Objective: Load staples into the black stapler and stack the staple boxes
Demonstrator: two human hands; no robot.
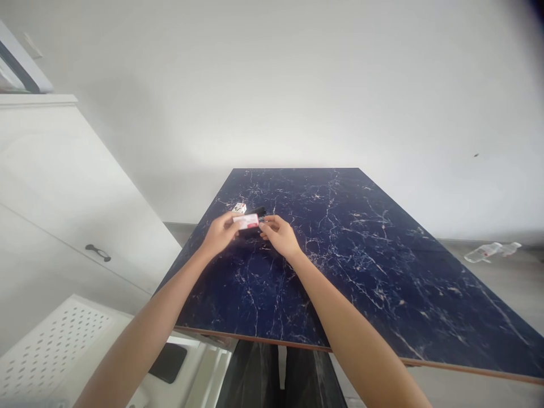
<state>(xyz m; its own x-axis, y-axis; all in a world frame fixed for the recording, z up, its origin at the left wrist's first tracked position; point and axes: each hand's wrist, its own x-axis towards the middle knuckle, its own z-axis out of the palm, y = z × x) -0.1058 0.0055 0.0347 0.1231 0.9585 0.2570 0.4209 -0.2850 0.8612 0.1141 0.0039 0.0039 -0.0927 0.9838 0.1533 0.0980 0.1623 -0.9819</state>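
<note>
Both of my hands meet over the far left part of a dark blue marble-patterned table (361, 266). My left hand (221, 231) pinches one end of a small white and pink box (246, 221). My right hand (278, 233) has its fingers closed at the box's other end, touching it. Right behind the box lies a black object (259, 212) on the table; I cannot make out what it is. A second small white and red packet (239, 208) lies on the table just beyond my left hand.
A white cabinet (63, 215) with a dark handle (98, 253) stands to the left. A white perforated surface (51, 351) and a black phone-like object (168, 363) lie below left. Clear plastic bottles (491, 251) lie on the floor at right.
</note>
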